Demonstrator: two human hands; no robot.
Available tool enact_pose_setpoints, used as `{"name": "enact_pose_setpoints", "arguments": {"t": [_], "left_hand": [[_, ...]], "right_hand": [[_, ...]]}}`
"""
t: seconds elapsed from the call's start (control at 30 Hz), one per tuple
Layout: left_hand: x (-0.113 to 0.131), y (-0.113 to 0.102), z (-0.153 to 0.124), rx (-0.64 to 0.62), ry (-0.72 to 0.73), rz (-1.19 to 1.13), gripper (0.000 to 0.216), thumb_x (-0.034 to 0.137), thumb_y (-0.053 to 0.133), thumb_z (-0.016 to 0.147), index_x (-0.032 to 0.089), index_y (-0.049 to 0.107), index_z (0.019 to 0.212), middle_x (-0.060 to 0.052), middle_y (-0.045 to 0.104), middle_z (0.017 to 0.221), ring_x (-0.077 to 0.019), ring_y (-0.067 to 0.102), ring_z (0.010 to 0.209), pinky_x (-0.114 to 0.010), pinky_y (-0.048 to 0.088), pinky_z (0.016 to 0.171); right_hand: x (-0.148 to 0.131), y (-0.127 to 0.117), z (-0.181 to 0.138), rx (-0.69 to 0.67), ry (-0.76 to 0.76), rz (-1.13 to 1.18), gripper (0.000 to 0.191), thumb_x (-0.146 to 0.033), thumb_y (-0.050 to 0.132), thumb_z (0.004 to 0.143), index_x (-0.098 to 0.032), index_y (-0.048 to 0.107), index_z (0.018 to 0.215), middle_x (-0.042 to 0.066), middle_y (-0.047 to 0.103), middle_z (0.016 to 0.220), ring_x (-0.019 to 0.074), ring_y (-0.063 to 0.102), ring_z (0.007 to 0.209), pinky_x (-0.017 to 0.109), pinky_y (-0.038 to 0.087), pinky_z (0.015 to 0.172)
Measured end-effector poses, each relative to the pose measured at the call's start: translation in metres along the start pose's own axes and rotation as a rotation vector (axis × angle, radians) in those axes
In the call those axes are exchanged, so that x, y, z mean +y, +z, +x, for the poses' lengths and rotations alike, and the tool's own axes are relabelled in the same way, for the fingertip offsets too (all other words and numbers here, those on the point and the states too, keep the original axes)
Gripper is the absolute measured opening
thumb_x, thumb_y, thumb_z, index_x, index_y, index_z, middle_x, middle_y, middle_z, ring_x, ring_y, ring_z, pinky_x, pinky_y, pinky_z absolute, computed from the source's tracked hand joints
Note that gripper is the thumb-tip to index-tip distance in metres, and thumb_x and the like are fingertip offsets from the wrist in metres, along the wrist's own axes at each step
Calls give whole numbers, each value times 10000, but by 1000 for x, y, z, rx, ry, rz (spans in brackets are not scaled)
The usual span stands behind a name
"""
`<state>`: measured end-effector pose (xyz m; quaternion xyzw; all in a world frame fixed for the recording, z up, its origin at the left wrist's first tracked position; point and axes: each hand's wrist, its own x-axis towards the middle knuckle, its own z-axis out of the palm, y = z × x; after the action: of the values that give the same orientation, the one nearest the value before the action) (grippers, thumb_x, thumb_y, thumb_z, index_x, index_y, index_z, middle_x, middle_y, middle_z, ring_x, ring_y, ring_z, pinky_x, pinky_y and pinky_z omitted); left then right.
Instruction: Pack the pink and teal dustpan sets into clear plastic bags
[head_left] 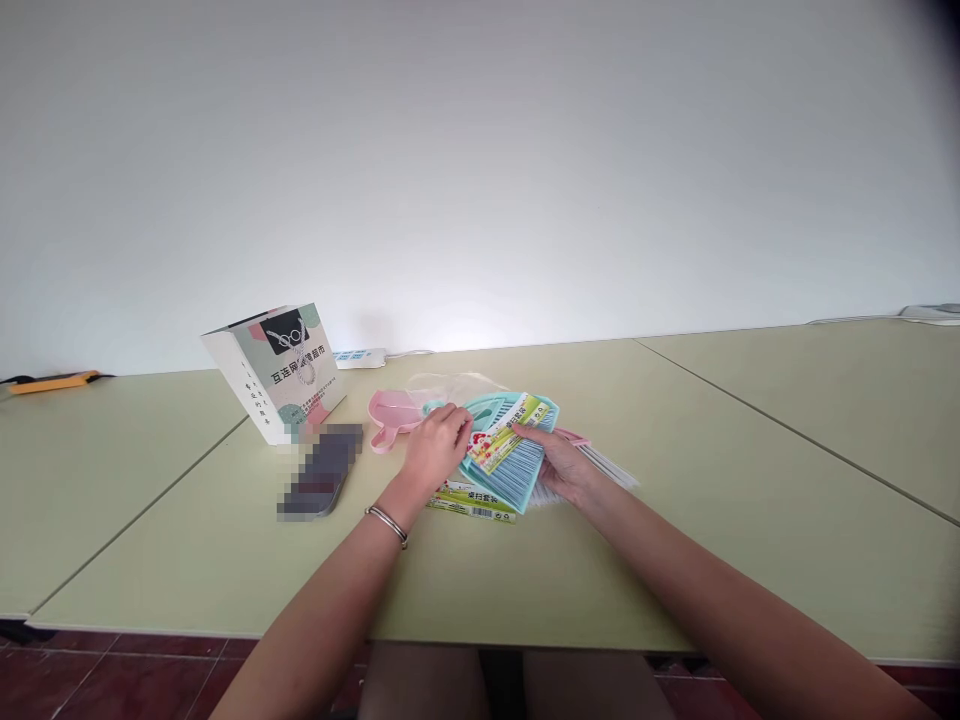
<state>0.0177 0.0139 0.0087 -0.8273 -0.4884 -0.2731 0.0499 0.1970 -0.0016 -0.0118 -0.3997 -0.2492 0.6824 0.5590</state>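
My right hand [564, 468] grips a mint-green mini dustpan and brush set [517, 478] by its wide end, thumb on top. A printed label card [504, 436] lies across its blue-grey bristles. At the handle end, my left hand [441, 440] is closed with curled fingers; what they pinch is hidden. Beneath the set, a second label card [480, 502] rests on the table. A pink dustpan [396, 410] lies to the left behind my left hand. Under my right hand, a pink brush [611, 468] with pale bristles is partly covered. Clear plastic film [457, 385] is behind the set.
A printed paper bag [300, 365] stands at the left on the pale green table [675, 400]. In front of it lies a dark, pixelated phone-like object [324, 475]. A white power strip [361, 358] sits by the wall, and an orange object [56, 382] is far left.
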Motion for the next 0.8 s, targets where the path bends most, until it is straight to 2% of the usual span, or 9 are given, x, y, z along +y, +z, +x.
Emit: {"name": "enact_pose_setpoints", "arguments": {"t": [0.13, 0.2, 0.37, 0.47, 0.57, 0.67, 0.73, 0.77, 0.8], "left_hand": [[-6, -3, 0, 22, 16, -117, 213, 248, 416, 906, 184, 613, 851, -37, 634, 843, -144, 578, 723, -245, 393, 572], [-3, -2, -1, 36, 60, -94, 228, 248, 408, 912, 185, 621, 858, -36, 633, 840, -148, 580, 744, -245, 398, 575], [15, 4, -5, -21, 243, 40, 279, 226, 376, 925, 174, 640, 850, -46, 627, 810, -161, 572, 755, -266, 415, 610], [17, 2, -5, -33, 290, -8, 272, 240, 384, 925, 176, 642, 866, -48, 632, 817, -164, 573, 771, -272, 431, 638], [10, -3, -5, 27, 233, -183, 241, 269, 414, 918, 194, 642, 895, -42, 631, 852, -152, 580, 796, -264, 453, 682], [4, -6, -3, 216, 63, -393, 235, 351, 511, 869, 209, 607, 1029, -77, 588, 1060, -185, 553, 1016, -308, 444, 870], [1, -5, 1, 374, -226, -586, 416, 418, 563, 826, 210, 512, 1183, -118, 482, 1264, -224, 464, 1186, -354, 388, 982], [1, -4, 3, 394, -401, -727, 487, 448, 560, 821, 209, 463, 1233, -131, 435, 1327, -232, 441, 1223, -364, 379, 1000], [1, -4, 5, 352, -561, -897, 514, 476, 537, 828, 204, 438, 1252, -140, 421, 1353, -234, 452, 1224, -365, 390, 997]], "right_hand": [[-4, -1, 3, 227, -79, 142, 124, -75, 627, 775, -144, 610, 877, 54, 723, 815, 157, 697, 729, 247, 590, 682], [-3, -1, 3, 205, -97, 118, 102, -79, 613, 791, -143, 611, 871, 47, 723, 804, 153, 696, 715, 238, 593, 648], [6, 4, -3, -13, -69, 35, 93, -81, 605, 800, -142, 632, 865, 35, 727, 787, 154, 693, 678, 238, 599, 623], [6, 5, -2, 49, -68, 144, 118, -60, 589, 806, -167, 616, 847, 7, 720, 741, 132, 689, 643, 205, 595, 586], [0, 3, 1, 189, -55, 294, 144, -60, 602, 801, -188, 588, 865, -5, 720, 753, 121, 698, 682, 184, 597, 599], [-4, 1, 2, 214, -57, 377, 167, -81, 610, 806, -194, 578, 924, -2, 727, 827, 118, 703, 776, 181, 601, 661], [-4, 1, 0, 200, -80, 380, 185, -89, 605, 812, -207, 575, 951, -9, 727, 847, 117, 701, 813, 179, 601, 683], [-3, 2, 0, 192, -88, 371, 190, -93, 605, 813, -212, 574, 958, -11, 727, 852, 121, 701, 826, 183, 602, 689], [-2, 2, -1, 181, -92, 359, 193, -96, 605, 813, -217, 572, 961, -12, 728, 855, 125, 701, 834, 190, 605, 693]]}}
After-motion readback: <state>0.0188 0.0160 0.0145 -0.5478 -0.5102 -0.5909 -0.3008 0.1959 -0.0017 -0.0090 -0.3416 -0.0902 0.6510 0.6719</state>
